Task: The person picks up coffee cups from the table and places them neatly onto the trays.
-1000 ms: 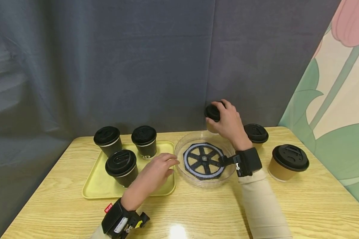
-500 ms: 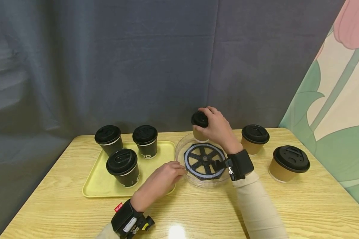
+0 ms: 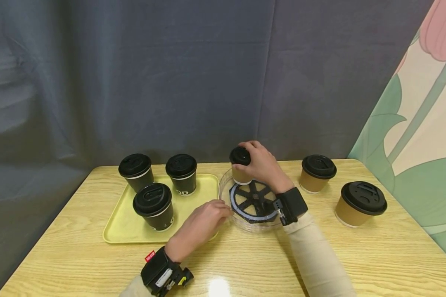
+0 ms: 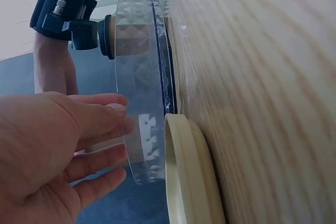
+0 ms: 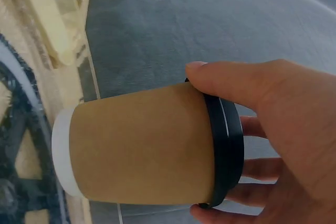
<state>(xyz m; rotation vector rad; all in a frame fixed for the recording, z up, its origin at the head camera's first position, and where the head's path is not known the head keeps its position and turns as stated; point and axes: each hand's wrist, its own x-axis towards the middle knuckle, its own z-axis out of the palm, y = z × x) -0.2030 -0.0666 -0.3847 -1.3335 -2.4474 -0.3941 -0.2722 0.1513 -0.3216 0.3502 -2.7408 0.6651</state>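
My right hand grips a brown paper coffee cup by its black lid, thumb on one side and fingers on the other. Upright, the cup is over the far left part of a clear round plastic dish; whether its base touches down I cannot tell. Inside the dish lies a dark spoked disc with a pale ring. My left hand is at the dish's near left side. In the left wrist view its fingers are fairly straight, with the tips at the clear wall.
Left of the dish lies a yellow tray bearing black lidded cups. To the right stand two more brown cups with black lids, one farther back and one nearer. A grey curtain hangs behind the wooden table.
My right hand has carried the brown cup leftward and down, from behind the dish to over its far left part. My left hand has moved slightly right, to the dish's near left rim.
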